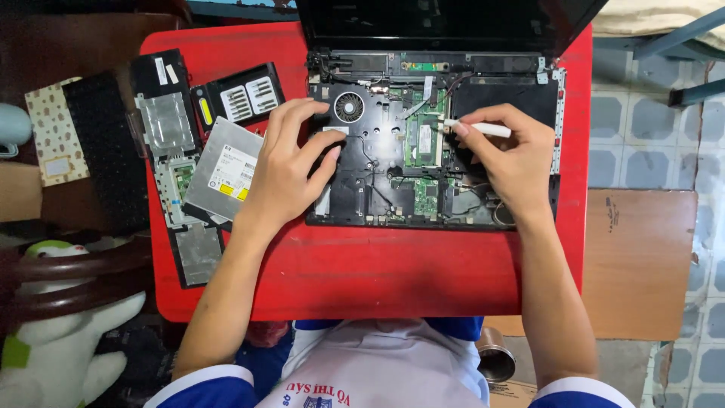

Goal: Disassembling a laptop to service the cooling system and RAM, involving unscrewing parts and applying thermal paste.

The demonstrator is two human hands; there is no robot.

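Opened laptop (434,136) lies base-up-and-bare on the red counter (377,264), screen tipped back at the far edge, likely so the board is reachable from above; the green circuit board (423,140) sits in the middle of the chassis, one round fan (349,106) at its upper left.

Left hand (291,162) lies flat on the left part of the chassis, fingers spread and lightly curled, palm down, holding nothing; it looks like a bracing press to keep the body from sliding. Right hand (513,155) is closed in a pen-style pinch on one white slim tool (479,128); the tip points left and touches or nearly touches the right edge of the board, cannot tell which; the grip is low on the shaft, probably for fine control.

Removed parts sit in a cluster on the counter's left side, out of the work zone: one silver optical drive (225,168) just beside the left wrist; one black cover with vent slots (245,94) behind it; one long black panel with a metal plate (162,113) further left; one small silver-lined cover (198,253) near the front edge; count of loose pieces about four, some overlap so not certain.

One black keyboard (106,151) rests off the counter's left edge; one white plush toy (53,332) lower left.
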